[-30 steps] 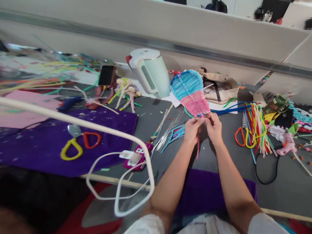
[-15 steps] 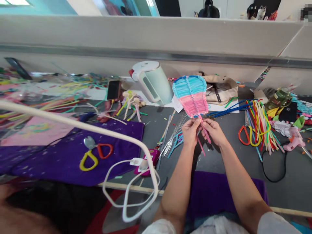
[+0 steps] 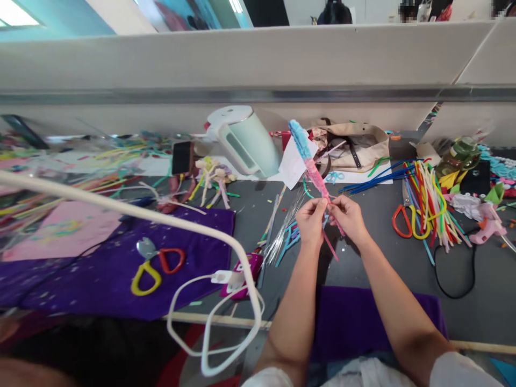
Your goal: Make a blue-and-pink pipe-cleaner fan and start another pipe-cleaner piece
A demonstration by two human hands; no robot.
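The grey table (image 3: 346,269) is carrying a kettle (image 3: 258,148) near its far edge. Between that edge and the near one, a fuzzy blue-and-pink piece (image 3: 309,164) is hanging above the surface, held in both hands. Its broad face, visible half a second ago, is now facing away, leaving the narrow side showing; the turn is apparently bringing that rim up for checking. The left hand (image 3: 310,220) is pinching its lower end, nearly closed; the right hand (image 3: 349,216), similarly curled, is gripping just beside it. A thin pink strand (image 3: 331,247) is trailing toward the near edge.
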